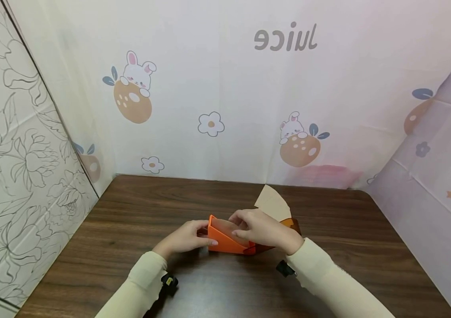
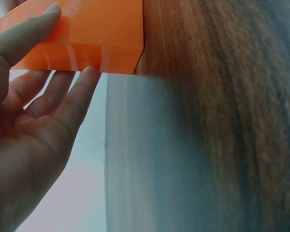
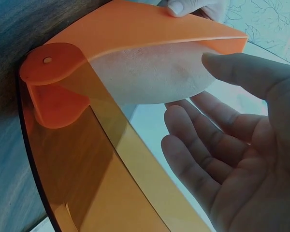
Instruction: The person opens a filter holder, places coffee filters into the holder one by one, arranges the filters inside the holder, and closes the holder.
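Observation:
An orange holder (image 1: 225, 238) stands on the table, with a see-through amber lid (image 3: 130, 169) swung open on its right. Pale papers (image 3: 150, 72) with a curved edge, like coffee filters, rise from its opening. My left hand (image 1: 185, 236) grips the holder's left end, thumb on the front and fingers (image 2: 82, 92) at its narrow side. At the opening, my right hand (image 1: 257, 225) pinches the curved edge, thumb in front and fingers behind. Behind this hand, a beige fan-shaped paper (image 1: 274, 203) stands by the lid; its lower part is hidden.
Dark wood-grain table (image 1: 149, 198) lies under everything. A printed curtain (image 1: 217, 79) closes the back, and a flower-patterned panel (image 1: 14, 154) stands at the left. Dark wrist devices (image 1: 168, 282) hang below both cuffs.

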Demonstrator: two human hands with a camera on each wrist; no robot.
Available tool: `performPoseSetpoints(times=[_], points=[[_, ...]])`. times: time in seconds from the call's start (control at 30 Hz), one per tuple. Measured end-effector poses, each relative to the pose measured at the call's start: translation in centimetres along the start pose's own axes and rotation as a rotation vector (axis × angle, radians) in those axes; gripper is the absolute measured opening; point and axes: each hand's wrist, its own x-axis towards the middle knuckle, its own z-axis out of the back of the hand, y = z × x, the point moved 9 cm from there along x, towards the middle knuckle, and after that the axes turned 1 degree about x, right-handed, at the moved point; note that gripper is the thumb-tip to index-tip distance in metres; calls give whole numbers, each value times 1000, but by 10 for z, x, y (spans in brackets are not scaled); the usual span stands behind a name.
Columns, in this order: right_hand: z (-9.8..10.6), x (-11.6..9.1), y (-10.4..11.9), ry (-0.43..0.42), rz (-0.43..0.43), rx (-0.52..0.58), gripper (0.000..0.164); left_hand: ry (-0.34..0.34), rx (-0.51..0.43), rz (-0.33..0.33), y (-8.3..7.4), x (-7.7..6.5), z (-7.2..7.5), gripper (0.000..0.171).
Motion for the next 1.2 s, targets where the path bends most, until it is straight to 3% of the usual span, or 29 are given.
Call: performPoseSetpoints(times=[0.47, 1.2], points=[[17, -8, -4, -14, 10, -5, 35, -1, -13, 11, 1, -1, 0, 30], [85, -31, -16, -168, -41, 21, 32, 2, -6, -11, -1, 0, 0, 30]])
